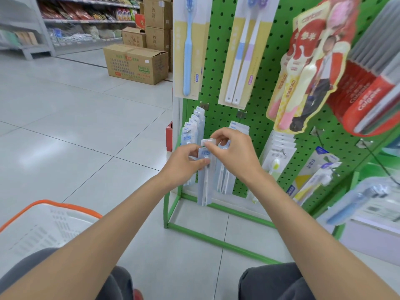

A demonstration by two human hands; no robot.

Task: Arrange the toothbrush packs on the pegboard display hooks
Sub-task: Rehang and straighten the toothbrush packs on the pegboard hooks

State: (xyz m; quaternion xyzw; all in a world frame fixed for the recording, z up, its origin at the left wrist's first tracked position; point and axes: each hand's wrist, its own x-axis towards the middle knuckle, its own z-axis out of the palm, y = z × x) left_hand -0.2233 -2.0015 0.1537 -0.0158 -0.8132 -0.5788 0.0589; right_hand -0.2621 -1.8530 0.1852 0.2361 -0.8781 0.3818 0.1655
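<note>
A green perforated pegboard (215, 61) stands upright in a green tubular base frame (216, 241) on the pale glossy tiled floor (86, 126). On its hooks hang a yellow-backed pack with one blue toothbrush (188, 50), a yellow-backed twin pack of white toothbrushes (242, 57), red printed packs (303, 72), and lower down a row of clear blue-labelled packs (191, 128) and white-carded packs (279, 146). A brown cardboard box (136, 63) sits on the floor behind.

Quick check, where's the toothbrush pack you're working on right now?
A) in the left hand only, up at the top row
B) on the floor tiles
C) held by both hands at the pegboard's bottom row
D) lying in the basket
C: the left hand grips the toothbrush pack near its upper end and the right hand pinches its top, low against the green pegboard.
</note>
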